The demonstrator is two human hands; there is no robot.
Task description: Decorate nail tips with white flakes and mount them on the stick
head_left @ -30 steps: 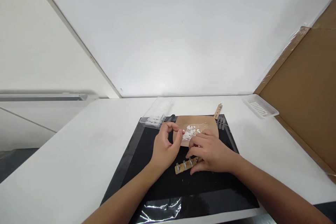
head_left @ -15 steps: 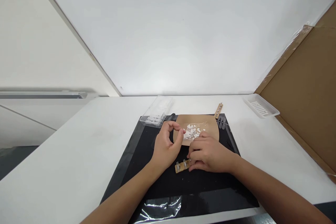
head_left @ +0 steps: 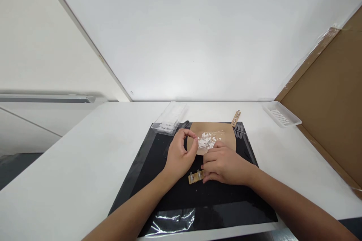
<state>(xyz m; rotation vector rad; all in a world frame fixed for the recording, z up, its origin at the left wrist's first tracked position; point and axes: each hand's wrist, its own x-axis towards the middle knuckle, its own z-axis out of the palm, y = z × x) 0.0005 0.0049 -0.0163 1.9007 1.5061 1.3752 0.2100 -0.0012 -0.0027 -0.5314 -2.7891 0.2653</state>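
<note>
My right hand (head_left: 222, 164) is closed around the right end of a short wooden strip (head_left: 194, 177) with clear nail tips standing on it. Its fingers hide that end of the strip. My left hand (head_left: 181, 150) is raised beside a tan board (head_left: 230, 137), thumb and forefinger curled together at its left edge. Anything between those two fingertips is too small to make out. A loose pile of small white pieces (head_left: 207, 141) lies on the board, with thin pale sticks behind it.
A black mat (head_left: 158, 180) covers the white table. A clear lidded box (head_left: 169, 120) stands at the back left. A second wooden strip (head_left: 235, 119) and clear nail tips (head_left: 239, 131) lie back right. A white tray (head_left: 283, 115) stands beside a cardboard wall (head_left: 328, 109).
Both hands keep nearly the same pose and place. The view has shifted slightly. A tiny pinkish spot at the left fingertips earlier is no longer visible.
</note>
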